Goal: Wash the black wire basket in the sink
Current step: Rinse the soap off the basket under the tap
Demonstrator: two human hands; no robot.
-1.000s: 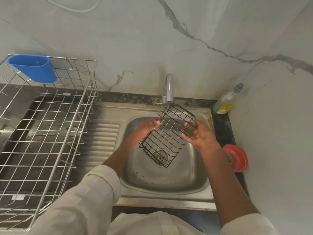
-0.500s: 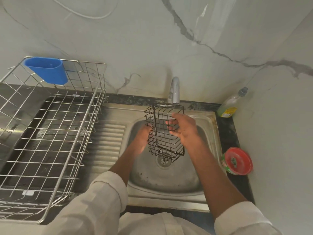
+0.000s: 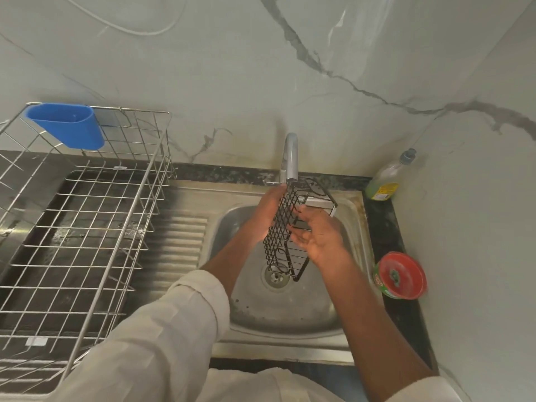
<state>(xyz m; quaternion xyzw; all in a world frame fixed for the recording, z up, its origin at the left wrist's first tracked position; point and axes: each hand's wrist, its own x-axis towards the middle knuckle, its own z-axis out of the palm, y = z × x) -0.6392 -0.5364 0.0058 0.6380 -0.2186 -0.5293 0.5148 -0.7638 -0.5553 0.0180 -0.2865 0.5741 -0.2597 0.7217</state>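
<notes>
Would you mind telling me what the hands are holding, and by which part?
Both hands hold the black wire basket by its long sides: left hand, right hand.

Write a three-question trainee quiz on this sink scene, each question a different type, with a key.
1. True or false: the black wire basket rests flat on the bottom of the sink.
2. Which item stands nearest the red lid? A) blue cup B) soap bottle C) dish rack
3. Fill in: the basket's upper end is held just under the ____.

Key
1. False: the left hand and right hand hold it up, tilted, above the drain.
2. B
3. tap
</notes>
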